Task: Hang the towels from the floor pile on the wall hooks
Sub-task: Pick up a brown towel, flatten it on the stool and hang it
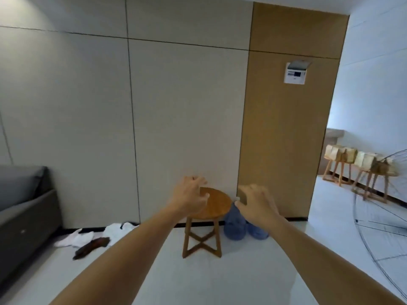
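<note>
Both arms stretched forward at stool height. Left hand (191, 194) loosely curled above the near rim of a round wooden stool (217, 204), holding nothing. Right hand (256, 204) spread, fingers relaxed, hovering just right of the stool; a brownish blur at its fingertips, cannot tell whether held or only background.

Towels (99, 235): white heap with a dark reddish piece, on the floor (220, 278) against the wall base, left of the stool and beside a grey sofa (24, 208). Well apart from both hands. Untouched as lying now.

Blue slippers (236, 225) on the floor just right of the stool, under the right hand.

No wall hooks visible anywhere on the panelled wall (187, 106); probably out of frame.

Risks, as judged:
- Hands aimed at the stool, not the pile; reach likely wasted unless redirected down and left.
- Stool and slippers sitting in the walking line; trip or knock-over possible while bending for the heap.
- Grabbing the heap whole likely to drag several pieces at once, some dropping on the way.
- Hook location unknown from here; search needed while carrying.
</note>
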